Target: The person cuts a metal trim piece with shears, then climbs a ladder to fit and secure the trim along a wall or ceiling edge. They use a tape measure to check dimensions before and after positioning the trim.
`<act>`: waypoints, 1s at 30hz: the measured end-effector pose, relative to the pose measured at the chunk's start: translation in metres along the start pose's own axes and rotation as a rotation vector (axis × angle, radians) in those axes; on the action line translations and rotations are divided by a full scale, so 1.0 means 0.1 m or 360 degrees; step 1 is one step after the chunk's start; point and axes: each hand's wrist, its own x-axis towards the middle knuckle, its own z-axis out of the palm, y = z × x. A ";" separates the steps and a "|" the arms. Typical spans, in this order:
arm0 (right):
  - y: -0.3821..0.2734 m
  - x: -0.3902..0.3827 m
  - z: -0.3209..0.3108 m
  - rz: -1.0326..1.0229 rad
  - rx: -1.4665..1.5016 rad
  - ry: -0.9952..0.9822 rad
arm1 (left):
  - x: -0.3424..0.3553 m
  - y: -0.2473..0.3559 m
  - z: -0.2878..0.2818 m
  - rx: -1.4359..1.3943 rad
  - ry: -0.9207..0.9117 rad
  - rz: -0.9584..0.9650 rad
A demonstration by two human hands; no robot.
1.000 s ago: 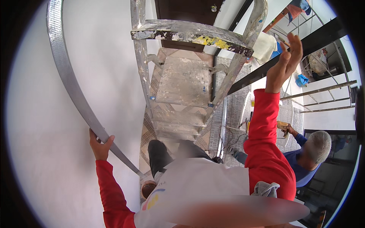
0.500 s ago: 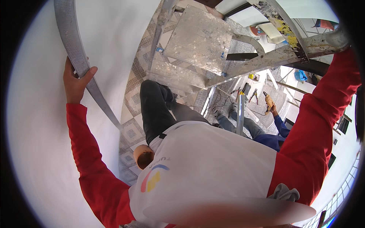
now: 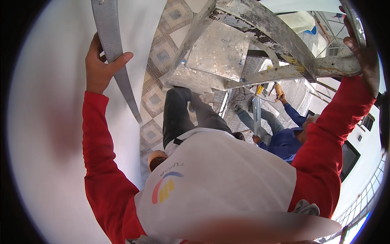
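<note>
My left hand (image 3: 101, 67) is closed round a long grey metal profile (image 3: 126, 87) with a dimpled face, thumb over its near side and fingers behind. The profile stands along the white wall (image 3: 53, 122), its upper end running out of view. My right hand (image 3: 365, 57) is raised at the upper right edge, its thumb and fingers around a shiny grey metal strip (image 3: 354, 22), most of which is cut off. Just beside that hand is the worn, paint-spattered metal stepladder (image 3: 264, 22).
The ladder's flat platform (image 3: 221, 51) lies ahead of my legs. Below on the right, a co-worker in blue (image 3: 284, 142) holds a yellow drill (image 3: 278, 90) and a silver metal profile (image 3: 256, 116). Patterned tiles (image 3: 156, 99) cover the floor, with cables (image 3: 240, 95) on it.
My left hand and its profile have shifted right and up in the picture. My right hand has come into view with the strip. The co-worker has lifted the head into sight and grips the silver profile.
</note>
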 end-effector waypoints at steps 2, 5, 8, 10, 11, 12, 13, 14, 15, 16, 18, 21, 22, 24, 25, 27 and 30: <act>-0.02 -0.08 0.05 0.0181 0.0088 0.0046 | 0.06 0.19 -0.08 0.0006 -0.0002 0.0033; -0.02 -0.03 0.15 0.0198 0.0198 0.0100 | 0.11 0.46 -0.21 -0.0011 -0.0001 0.0038; -0.12 0.03 0.18 0.0159 0.0130 0.0080 | 0.20 0.71 -0.33 0.0005 -0.0009 0.0056; -0.26 0.05 0.19 0.0051 0.0009 0.0204 | 0.27 0.86 -0.40 -0.0001 -0.0023 0.0096; -0.36 0.04 0.18 -0.0030 -0.0115 0.0282 | 0.31 0.92 -0.43 -0.0020 -0.0047 0.0094; -0.45 0.04 0.17 -0.0112 -0.0242 0.0357 | 0.35 0.98 -0.46 -0.0033 -0.0068 0.0104; -0.54 0.06 0.14 -0.0070 -0.0193 0.0336 | 0.38 1.03 -0.49 -0.0039 -0.0076 0.0112; -0.61 0.11 0.13 -0.0032 -0.0146 0.0317 | 0.41 1.06 -0.51 -0.0033 -0.0090 0.0131; -0.67 0.15 0.11 0.0001 -0.0100 0.0296 | 0.45 1.08 -0.53 -0.0075 -0.0098 0.0148; -0.73 0.16 0.11 0.0015 -0.0091 0.0310 | 0.49 1.09 -0.53 -0.0109 -0.0095 0.0152; -0.80 0.14 0.11 0.0041 -0.0064 0.0325 | 0.55 1.09 -0.51 -0.0137 -0.0111 0.0166; -0.72 0.22 0.11 -0.0059 -0.0035 0.0276 | 0.64 1.09 -0.45 -0.0079 -0.0032 0.0194; -0.68 0.21 0.11 -0.0097 -0.0010 0.0244 | 0.65 1.12 -0.42 -0.0070 -0.0038 0.0163; -0.61 0.19 0.12 -0.0058 0.0237 0.0263 | 0.67 1.23 -0.40 -0.0002 -0.0017 0.0138; -0.58 0.17 0.11 -0.0104 0.0176 0.0274 | 0.66 1.31 -0.41 -0.0015 -0.0017 0.0094; -0.55 0.06 0.05 -0.0037 0.0019 0.0133 | 0.62 1.52 -0.45 0.0040 -0.0034 0.0056; -0.46 0.07 0.12 -0.0177 -0.0076 0.0239 | 0.52 1.89 -0.50 -0.0040 -0.0051 0.0043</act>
